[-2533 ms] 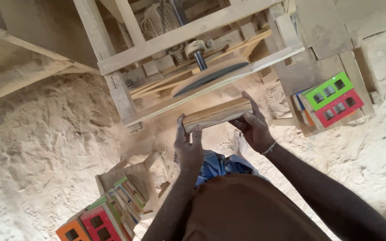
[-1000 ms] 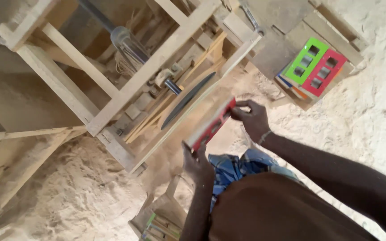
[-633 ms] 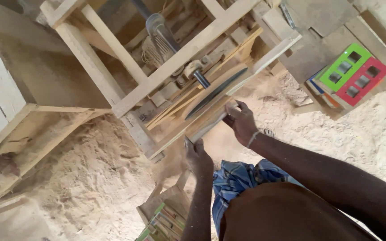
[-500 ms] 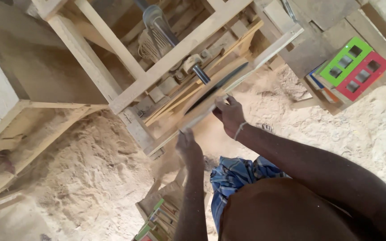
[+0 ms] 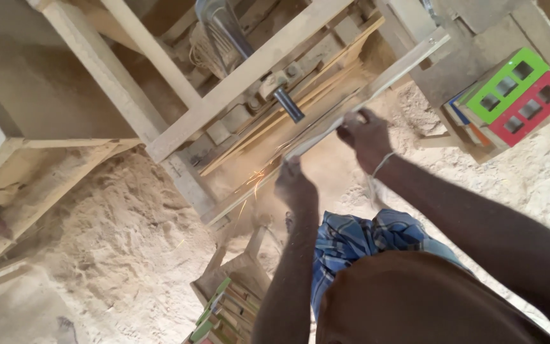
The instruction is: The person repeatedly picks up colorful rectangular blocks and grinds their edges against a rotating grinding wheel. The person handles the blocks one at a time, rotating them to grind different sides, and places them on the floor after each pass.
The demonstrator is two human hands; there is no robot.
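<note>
Sparks fly [image 5: 254, 181] low on the near edge of the rough pale timber saw frame [image 5: 237, 83], just left of the left hand [image 5: 294, 188]. Both hands hold a long, thin, flat wooden strip [image 5: 318, 132] edge-on against that frame: the left hand is closed over its near end, the right hand [image 5: 365, 132] is wrapped around it further along, fingers curled tight on the wood. Each grip looks fully closed on the strip, with no gap showing. The strip lies slantwise along the tabletop rail, beside a dark cylindrical metal shaft [image 5: 288, 105] that points toward the person. The blade itself cannot be made out.

Done well, as I judge it, this pass calls for steady, even pressure from both hands, the strip kept flat to the rail so it does not chatter, and fingertips held well back from where the sparks start. Sparks suggest metal is meeting something hard, so a slow feed seems wise.

Thick pale sawdust [image 5: 116, 255] covers the ground. To the right stands a pile of painted blocks, green [image 5: 507, 83] and red [image 5: 529, 108], each with square holes. More coloured pieces [image 5: 224, 315] lie stacked near the person's blue checked cloth [image 5: 358, 242].
</note>
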